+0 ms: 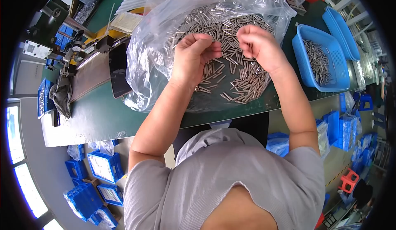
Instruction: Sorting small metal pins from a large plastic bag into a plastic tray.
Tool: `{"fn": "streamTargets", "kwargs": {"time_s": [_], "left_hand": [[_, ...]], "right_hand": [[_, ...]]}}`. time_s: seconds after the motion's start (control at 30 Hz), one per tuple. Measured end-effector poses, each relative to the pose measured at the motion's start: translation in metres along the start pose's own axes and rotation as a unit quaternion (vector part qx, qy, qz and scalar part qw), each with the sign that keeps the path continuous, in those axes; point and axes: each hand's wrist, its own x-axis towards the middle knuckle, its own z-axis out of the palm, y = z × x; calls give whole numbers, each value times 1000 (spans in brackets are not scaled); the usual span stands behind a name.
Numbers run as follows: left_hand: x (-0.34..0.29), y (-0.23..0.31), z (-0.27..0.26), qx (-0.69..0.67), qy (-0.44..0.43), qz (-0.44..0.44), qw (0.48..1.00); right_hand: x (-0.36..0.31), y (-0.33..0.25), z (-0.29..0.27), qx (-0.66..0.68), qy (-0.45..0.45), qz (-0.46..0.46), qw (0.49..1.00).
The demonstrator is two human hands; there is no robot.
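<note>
A large heap of small metal pins [251,79] is spread on a clear plastic bag [144,60], which lies opened out on the green table. My left hand [193,56] hovers over the left part of the heap. Its thumb and fingers are pinched together, and what they hold, if anything, is too small to make out. To the right, my right hand [260,46] is above the pins with its fingers curled in. Slight blur hides whatever may be between those fingertips. The two hands are apart, with pins visible between them.
A blue plastic basket [300,58] holding more metal pins stands at the table's right, beside another blue tray [340,32]. On the left lie a dark flat device [119,71] and a metal fixture [76,46]. Blue crates [105,166] are stacked on the floor.
</note>
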Motion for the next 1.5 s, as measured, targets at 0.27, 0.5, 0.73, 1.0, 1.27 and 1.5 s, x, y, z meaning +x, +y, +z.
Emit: {"fn": "streamTargets", "kwargs": {"time_s": [0.27, 0.5, 0.73, 1.0, 1.27, 1.5], "left_hand": [[0, 2, -1, -5, 2, 5, 1000], [1, 1, -4, -3, 5, -2, 1000], [0, 1, -4, 4, -27, -22, 999], [0, -3, -6, -18, -94, -79, 992], [-2, -3, -5, -25, -97, -78, 992], [-1, -5, -7, -19, -88, -76, 993]], "right_hand": [[-13, 10, 37, -707, 20, -254, 660], [-14, 21, 49, -767, 26, -289, 573], [-13, 1, 24, -490, 46, -201, 847], [-13, -8, 28, -136, 0, -93, 986], [-12, -2, 28, -153, -5, -110, 982], [-10, 4, 33, -186, -6, -103, 977]]}}
